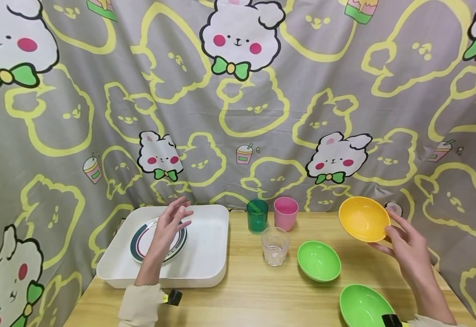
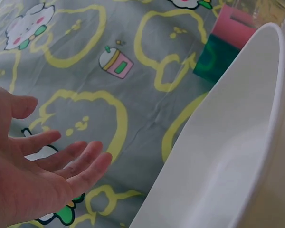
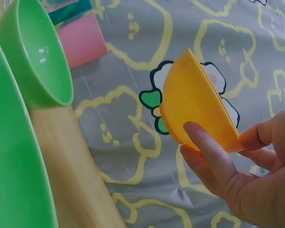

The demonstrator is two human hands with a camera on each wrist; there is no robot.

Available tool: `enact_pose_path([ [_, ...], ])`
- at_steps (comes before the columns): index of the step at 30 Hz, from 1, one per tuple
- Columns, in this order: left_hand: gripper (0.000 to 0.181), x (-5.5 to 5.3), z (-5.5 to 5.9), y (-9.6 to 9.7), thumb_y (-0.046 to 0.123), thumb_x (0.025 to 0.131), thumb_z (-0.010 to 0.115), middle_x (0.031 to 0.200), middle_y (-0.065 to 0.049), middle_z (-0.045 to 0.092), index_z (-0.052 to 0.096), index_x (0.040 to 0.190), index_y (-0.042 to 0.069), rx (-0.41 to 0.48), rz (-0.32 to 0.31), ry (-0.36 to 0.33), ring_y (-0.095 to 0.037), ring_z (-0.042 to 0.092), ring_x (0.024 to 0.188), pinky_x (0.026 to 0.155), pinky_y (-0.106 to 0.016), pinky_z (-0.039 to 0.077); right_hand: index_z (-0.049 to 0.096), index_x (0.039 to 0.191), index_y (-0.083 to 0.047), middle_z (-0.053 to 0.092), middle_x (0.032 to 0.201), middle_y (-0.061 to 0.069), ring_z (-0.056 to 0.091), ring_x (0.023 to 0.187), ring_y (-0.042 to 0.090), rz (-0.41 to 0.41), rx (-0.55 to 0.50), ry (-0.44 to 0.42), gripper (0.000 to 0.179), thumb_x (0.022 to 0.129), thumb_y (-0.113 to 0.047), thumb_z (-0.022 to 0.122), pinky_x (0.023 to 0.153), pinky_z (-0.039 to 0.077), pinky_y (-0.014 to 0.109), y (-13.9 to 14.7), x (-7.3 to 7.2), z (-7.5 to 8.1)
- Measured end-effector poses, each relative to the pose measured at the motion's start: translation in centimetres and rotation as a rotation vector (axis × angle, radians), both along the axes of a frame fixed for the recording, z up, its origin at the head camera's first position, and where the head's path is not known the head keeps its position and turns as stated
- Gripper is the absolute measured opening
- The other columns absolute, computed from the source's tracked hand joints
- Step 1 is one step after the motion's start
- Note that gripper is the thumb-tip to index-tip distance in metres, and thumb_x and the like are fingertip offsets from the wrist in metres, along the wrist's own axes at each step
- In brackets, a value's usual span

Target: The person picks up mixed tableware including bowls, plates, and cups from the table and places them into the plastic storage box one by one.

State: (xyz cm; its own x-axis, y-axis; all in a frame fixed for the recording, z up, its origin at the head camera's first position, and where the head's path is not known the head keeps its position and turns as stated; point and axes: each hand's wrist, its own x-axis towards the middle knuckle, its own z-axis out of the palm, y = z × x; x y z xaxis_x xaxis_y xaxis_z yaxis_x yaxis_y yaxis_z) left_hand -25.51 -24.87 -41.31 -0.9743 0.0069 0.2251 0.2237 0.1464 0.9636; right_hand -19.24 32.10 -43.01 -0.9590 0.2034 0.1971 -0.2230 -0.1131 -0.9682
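Note:
A yellow bowl (image 1: pixel 363 219) is held up above the right part of the table by my right hand (image 1: pixel 410 247). In the right wrist view the fingers (image 3: pixel 213 154) lie under the bowl's outside and the thumb is at its rim. My left hand (image 1: pixel 168 229) hovers over the white tray (image 1: pixel 209 245), fingers loosely spread and holding nothing. Beneath that hand, inside the tray, are plates (image 1: pixel 147 236) with a dark green and red rim, partly hidden by the hand and forearm. Two green bowls, one (image 1: pixel 318 260) farther back and one (image 1: pixel 364 305) nearer, stand on the table left of my right hand.
A green cup (image 1: pixel 257 216) and a pink cup (image 1: pixel 286 213) stand side by side near the back edge. In front of them is a clear glass (image 1: pixel 275 247). A grey patterned curtain (image 1: pixel 262 113) hangs behind the wooden table (image 1: pixel 254 299).

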Motion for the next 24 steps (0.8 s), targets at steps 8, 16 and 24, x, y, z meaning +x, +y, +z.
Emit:
enact_pose_path([
  [8,0.047,0.1,0.4,1.0,0.025,0.111,0.046,0.149,-0.020,0.051,0.040,0.154,0.005,0.026,-0.006,-0.010,-0.040,0.056,0.130,0.104,-0.046,0.052,0.032,0.160,-0.006,0.070,0.103,-0.010,0.072,0.089,0.004,0.003,0.010,-0.001,0.056,0.106,-0.003,0.047,0.069,0.063,0.031,-0.9,0.0,0.1],
  [16,0.048,0.0,0.1,2.0,0.025,0.111,0.048,0.148,-0.018,0.052,0.041,0.154,0.005,0.051,-0.019,-0.006,-0.038,0.057,0.129,0.103,-0.044,0.054,0.043,0.156,-0.010,0.070,0.105,-0.008,0.072,0.090,0.005,0.019,0.003,0.034,0.051,0.106,-0.002,0.048,0.070,0.063,0.031,-1.9,0.2,0.0],
  [24,0.045,0.2,-0.1,3.4,0.024,0.110,0.049,0.147,-0.020,0.053,0.044,0.152,0.006,0.087,-0.058,0.010,-0.040,0.057,0.129,0.103,-0.047,0.054,0.041,0.158,-0.010,0.069,0.106,-0.011,0.072,0.090,0.004,0.005,0.027,0.012,0.053,0.106,-0.002,0.049,0.069,0.063,0.031,-3.3,0.2,0.2],
])
